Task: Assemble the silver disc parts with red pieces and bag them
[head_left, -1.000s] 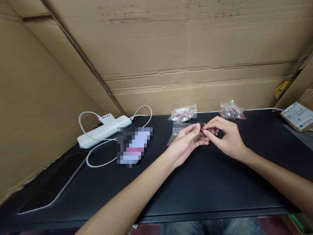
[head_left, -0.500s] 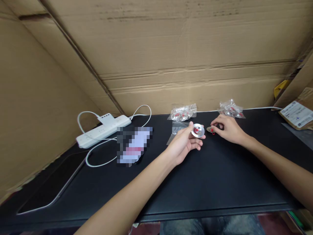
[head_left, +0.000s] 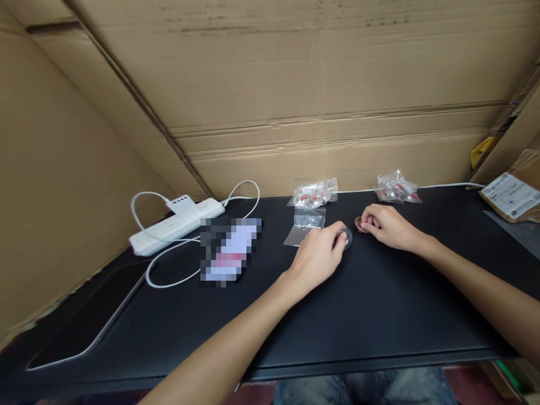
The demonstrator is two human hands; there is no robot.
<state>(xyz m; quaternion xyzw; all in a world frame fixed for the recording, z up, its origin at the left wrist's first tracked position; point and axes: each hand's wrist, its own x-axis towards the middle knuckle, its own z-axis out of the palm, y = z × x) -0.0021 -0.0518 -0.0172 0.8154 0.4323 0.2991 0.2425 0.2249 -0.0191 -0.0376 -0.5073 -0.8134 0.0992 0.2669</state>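
Observation:
My left hand (head_left: pixel 320 253) is turned palm down near the middle of the black table, its fingers closed on a round metal disc (head_left: pixel 348 238). Only the disc's right rim shows past my thumb. Just to the right, my right hand (head_left: pixel 386 226) pinches a second small metal disc with a red part (head_left: pixel 359 224), mostly covered by the fingertips. A flat clear plastic bag (head_left: pixel 307 222) lies beyond my left hand. Behind it sits a clear bag of metal discs with red parts (head_left: pixel 314 194); a similar filled bag (head_left: pixel 397 188) lies behind my right hand.
A white power strip (head_left: pixel 177 226) with a looping white cable stands at the left. Near it are a blurred-out object (head_left: pixel 232 250) and a dark flat panel with a pale edge (head_left: pixel 88 315). A labelled brown packet (head_left: pixel 512 194) lies far right. Cardboard walls (head_left: pixel 329 84) enclose the back.
My left hand has turned over from palm up to palm down, with its disc now facing the table. My right fingers have closed further around the other disc.

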